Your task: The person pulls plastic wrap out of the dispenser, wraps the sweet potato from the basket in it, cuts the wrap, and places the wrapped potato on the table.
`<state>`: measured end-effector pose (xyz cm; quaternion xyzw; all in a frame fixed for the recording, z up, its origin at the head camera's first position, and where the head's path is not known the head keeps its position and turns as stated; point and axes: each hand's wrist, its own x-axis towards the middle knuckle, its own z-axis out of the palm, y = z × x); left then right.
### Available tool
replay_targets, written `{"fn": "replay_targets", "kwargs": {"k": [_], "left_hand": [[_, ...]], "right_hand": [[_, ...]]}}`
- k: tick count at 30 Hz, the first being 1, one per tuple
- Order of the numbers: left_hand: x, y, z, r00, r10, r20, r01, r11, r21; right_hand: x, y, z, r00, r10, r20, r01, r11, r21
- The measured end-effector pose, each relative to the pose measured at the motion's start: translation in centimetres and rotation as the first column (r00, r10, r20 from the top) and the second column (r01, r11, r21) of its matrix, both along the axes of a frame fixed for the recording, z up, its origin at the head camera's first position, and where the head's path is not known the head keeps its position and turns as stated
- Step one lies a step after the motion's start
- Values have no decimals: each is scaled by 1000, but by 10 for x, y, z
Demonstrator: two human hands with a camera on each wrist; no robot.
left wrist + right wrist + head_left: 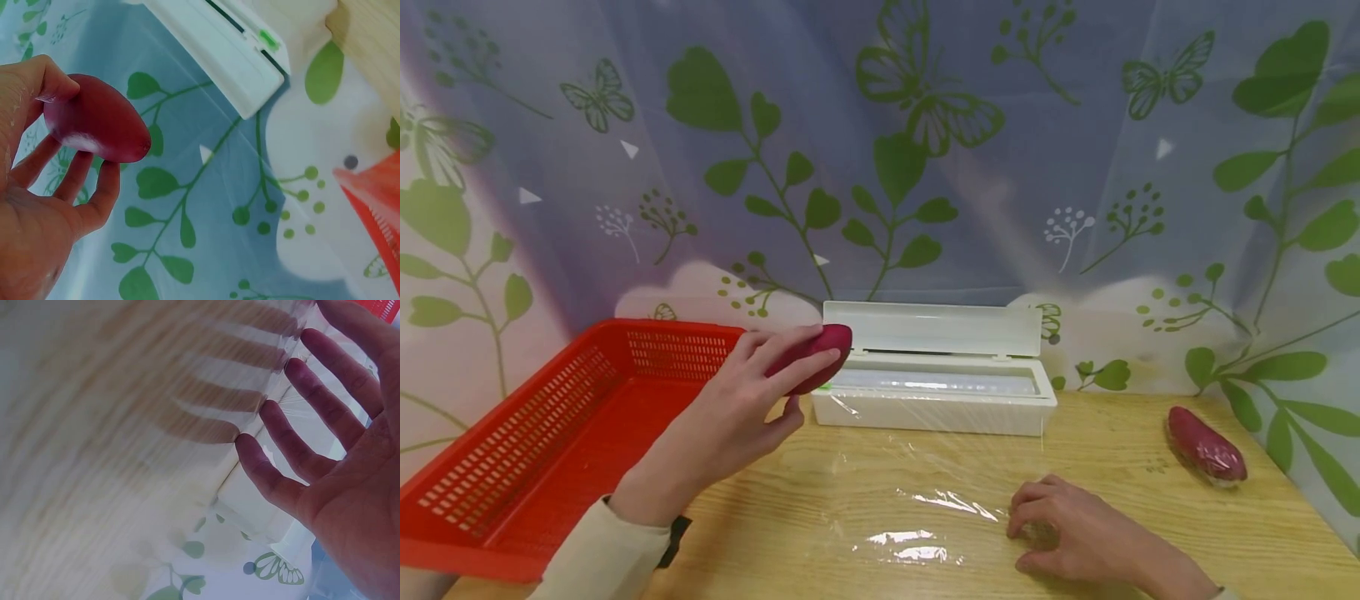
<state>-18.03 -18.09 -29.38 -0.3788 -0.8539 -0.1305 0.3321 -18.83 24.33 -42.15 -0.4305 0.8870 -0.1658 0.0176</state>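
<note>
In the head view my left hand (730, 408) holds a bare purple-red sweet potato (832, 337) up at the left end of a white cling film dispenser (925, 414). The left wrist view shows the thumb and fingers around the sweet potato (103, 119). From the dispenser, whose lid stands raised, a sheet of clear cling film (917, 537) stretches forward over the table. My right hand (1078, 533) rests its fingertips at the film's right side. In the right wrist view its fingers (312, 403) are spread, tips down on the surface, with nothing gripped.
A red plastic basket (512, 433) with perforated sides stands at the left. Toward the right edge of the wooden table (1120, 442) lies another sweet potato (1206, 446), wrapped in film. Behind everything hangs a patterned cloth (1015, 175) with leaves and butterflies.
</note>
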Motion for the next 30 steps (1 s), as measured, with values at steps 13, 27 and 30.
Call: {"fn": "replay_targets", "kwargs": {"k": [13, 27, 30], "left_hand": [[-8, 31, -32, 998, -62, 2, 62, 998, -16], [-10, 55, -53, 992, -88, 93, 92, 995, -42], [-11, 60, -60, 989, -102, 104, 106, 994, -38]], "right_hand": [[1, 0, 0, 999, -4, 40, 4, 1000, 5], [2, 1, -1, 1000, -2, -15, 2, 1000, 7], [2, 0, -1, 1000, -13, 3, 13, 1000, 20]]}}
